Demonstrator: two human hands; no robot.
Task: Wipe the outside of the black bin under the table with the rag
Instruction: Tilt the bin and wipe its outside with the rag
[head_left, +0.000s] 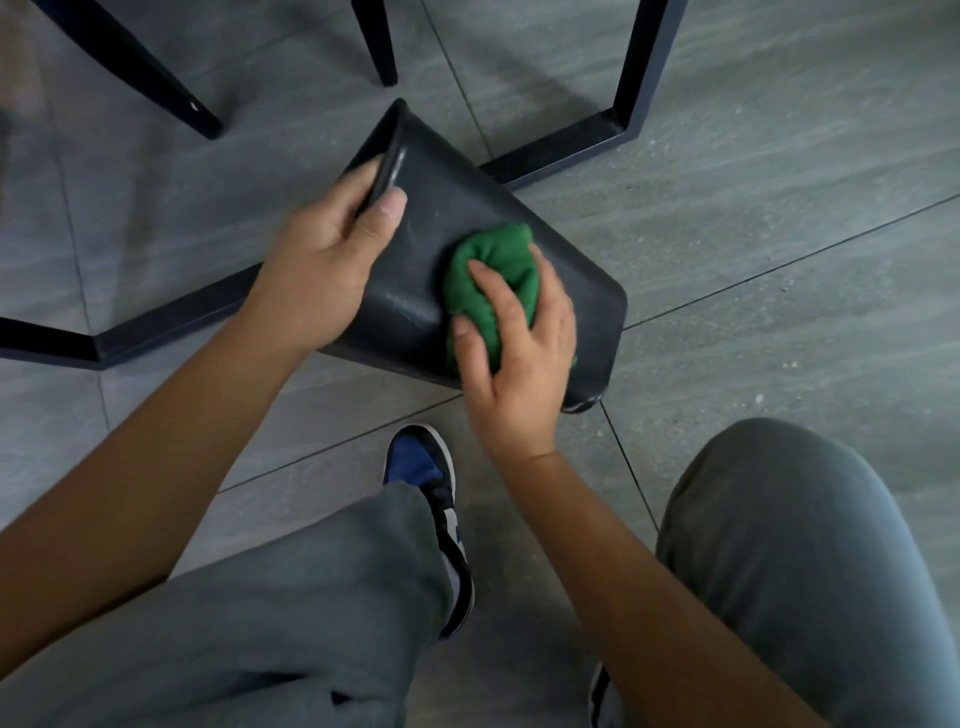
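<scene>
The black bin (457, 197) is tipped on its side over the grey floor, its open rim pointing up-left and its base toward the lower right. My left hand (327, 260) grips the rim, thumb on the outer wall and fingers inside. A bunched green rag (498, 260) is pressed flat against the bin's upward-facing side. My right hand (514, 353) holds the rag there, fingers spread over it. Faint streaks show on the wall left of the rag.
A black metal table frame (550, 150) runs along the floor behind the bin and rises at the right. Two dark chair legs (197, 109) stand at the upper left. My knees and a blue-and-black shoe (431, 483) fill the foreground on grey floor tiles (779, 234).
</scene>
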